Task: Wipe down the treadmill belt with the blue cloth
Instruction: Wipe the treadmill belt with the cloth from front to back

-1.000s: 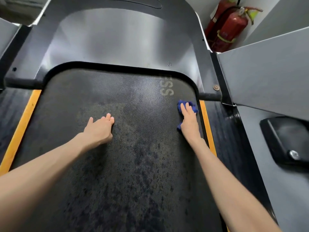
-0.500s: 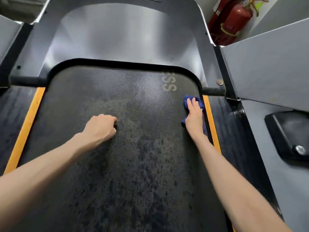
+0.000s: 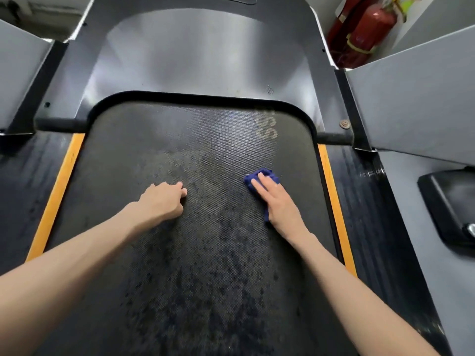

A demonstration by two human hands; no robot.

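The black treadmill belt (image 3: 200,265) fills the middle of the view, mottled with darker damp patches. A crumpled blue cloth (image 3: 262,177) lies on the belt's right half. My right hand (image 3: 279,204) presses flat on the cloth with straight fingers, and the cloth shows past the fingertips and under the palm's left edge. My left hand (image 3: 163,201) rests on the belt's middle left with its fingers curled under into a loose fist, holding nothing.
Orange strips (image 3: 55,199) (image 3: 334,201) and dark side rails border the belt. A grey motor hood (image 3: 200,55) rises at the far end. Grey panels (image 3: 416,98) stand on both sides. A red fire extinguisher (image 3: 370,29) stands far right, a black pad (image 3: 452,201) at right.
My right hand has slid the cloth from the belt's right edge leftward and toward me. My left hand's fingers have curled from flat into a fist.
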